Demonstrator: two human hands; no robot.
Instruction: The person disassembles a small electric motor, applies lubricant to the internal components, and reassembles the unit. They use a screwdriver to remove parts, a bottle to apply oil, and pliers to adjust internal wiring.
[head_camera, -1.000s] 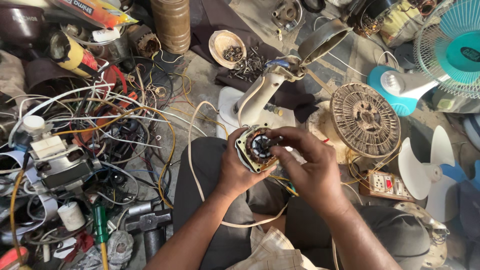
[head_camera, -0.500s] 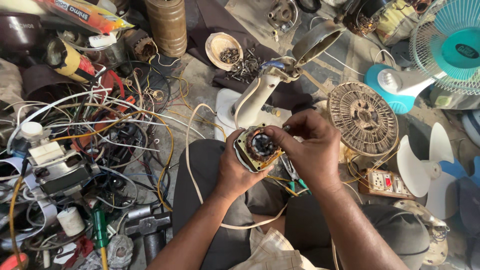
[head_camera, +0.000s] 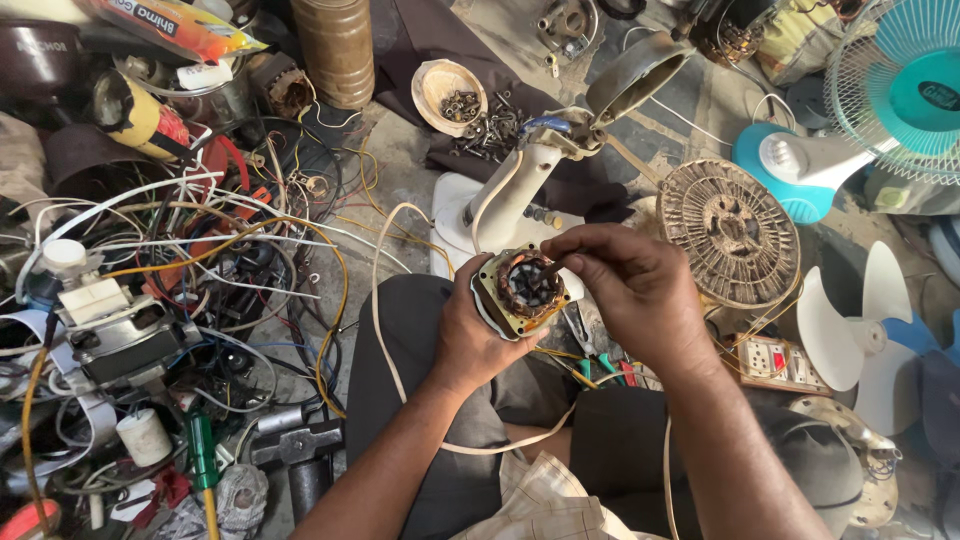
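while you sit on the floor with your knees apart, your left hand (head_camera: 478, 335) is wrapped from below around a small fan motor stator (head_camera: 522, 290), fingers closed on its body so the square yellowish face tilts up toward you; the copper windings show in a ring around the dark bore. your right hand (head_camera: 640, 295) comes in from the right with thumb and fingertips pinched together just at the upper right edge of the stator; something thin seems to be nipped between them, but it is too small to tell what. the stator sits above your lap, just in front of the white fan stand (head_camera: 505, 195), whose round base rests on the floor and whose neck leans up to the right toward a grey motor cover (head_camera: 635, 75). a white cable (head_camera: 385, 300) loops over your left knee. to the right lies a dusty round fan guard (head_camera: 728, 232), with a white fan blade (head_camera: 850, 320) and a socket strip (head_camera: 775, 362) near it. a teal table fan (head_camera: 880, 90) stands further right. beyond the stand, a shallow bowl of screws (head_camera: 452, 95) rests on a dark cloth. to your left spreads a tangle of wires (head_camera: 200, 260), and a green-handled screwdriver (head_camera: 202, 455) lies near its lower edge
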